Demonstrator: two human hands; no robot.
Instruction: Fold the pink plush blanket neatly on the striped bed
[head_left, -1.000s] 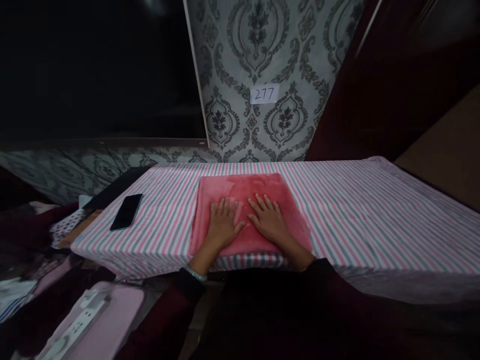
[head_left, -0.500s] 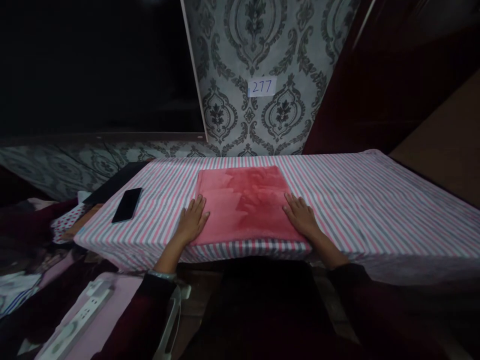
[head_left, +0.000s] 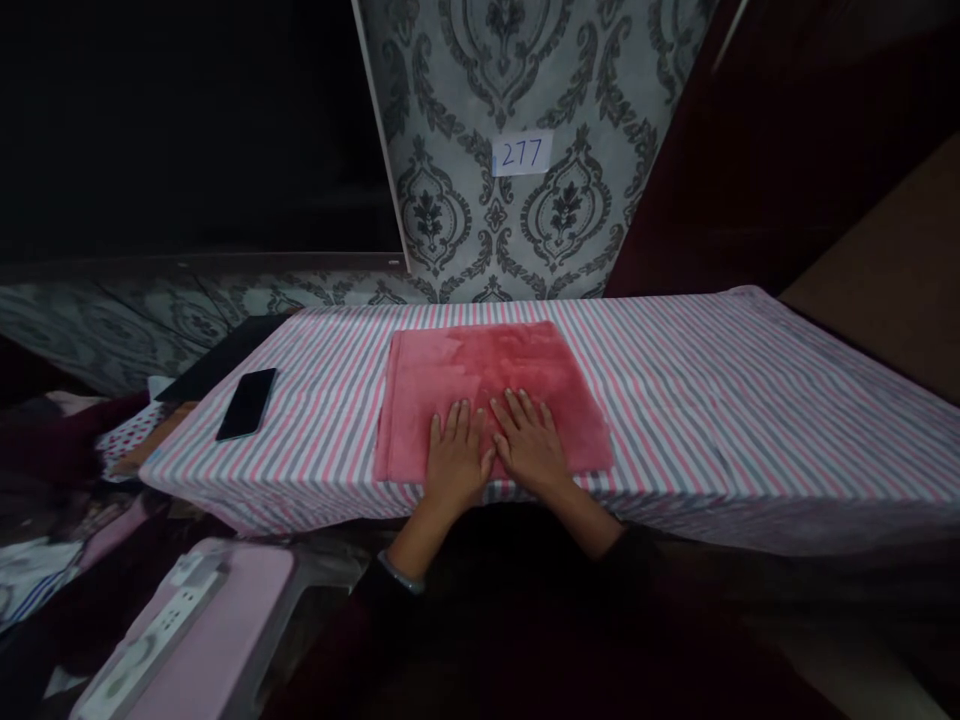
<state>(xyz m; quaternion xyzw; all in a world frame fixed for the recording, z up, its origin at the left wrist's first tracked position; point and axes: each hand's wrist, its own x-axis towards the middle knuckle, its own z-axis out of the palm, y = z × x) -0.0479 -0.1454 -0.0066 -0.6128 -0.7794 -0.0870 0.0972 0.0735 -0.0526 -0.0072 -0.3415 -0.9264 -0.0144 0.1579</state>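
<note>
A pink plush cloth [head_left: 510, 355], folded into a flat rectangle, lies at the front edge of a table under a striped tablecloth [head_left: 675, 400]. My left hand [head_left: 456, 455] rests palm down on its front part, fingers spread. Close beside it, my right hand [head_left: 532, 445] presses flat on the same cloth, also with fingers apart. The two thumbs nearly meet. Darker and lighter patches show in the cloth's pile. Neither hand grips anything.
On the table's left side lies a black phone [head_left: 247, 404]. A power strip [head_left: 161, 640] sits on a pink stool [head_left: 225, 640] at lower left. Behind the table are a large dark screen [head_left: 195, 130] and a paper label [head_left: 522, 153] reading 277 on the patterned wall.
Both hands have moved inward from the left and right edges of the pink cloth to its front middle. The cloth has stayed in about the same place.
</note>
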